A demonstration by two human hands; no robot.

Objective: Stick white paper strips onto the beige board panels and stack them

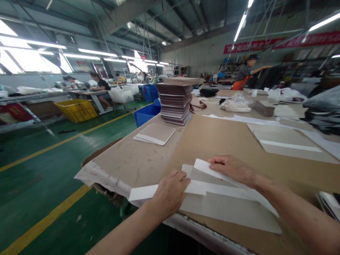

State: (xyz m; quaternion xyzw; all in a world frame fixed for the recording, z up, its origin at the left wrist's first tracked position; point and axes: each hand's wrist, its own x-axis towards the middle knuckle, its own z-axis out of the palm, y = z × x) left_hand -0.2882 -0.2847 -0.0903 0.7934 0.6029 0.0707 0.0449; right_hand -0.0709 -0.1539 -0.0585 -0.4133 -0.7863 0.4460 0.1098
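Note:
Grey sheets with white strips (225, 209) lie at the table's front edge under my hands. My left hand (172, 191) is closed at the white strip on the left part of the sheets, its fingers bent over it. With fingers pressed together, my right hand (230, 168) pinches the white upper edge of a raised sheet (207, 173), which tilts above the others. Beyond, to the left, a small pile of grey sheets (156, 134) rests on the table. More grey sheets with a white strip (287, 140) lie at the right.
A tall stack of brown-grey pieces (175, 102) stands at the table's far left, near a blue bin (145, 114). Plastic-wrapped goods (236, 102) lie farther back. A person in an orange apron (241, 79) stands beyond the table. The table's edge (106, 180) runs along the left.

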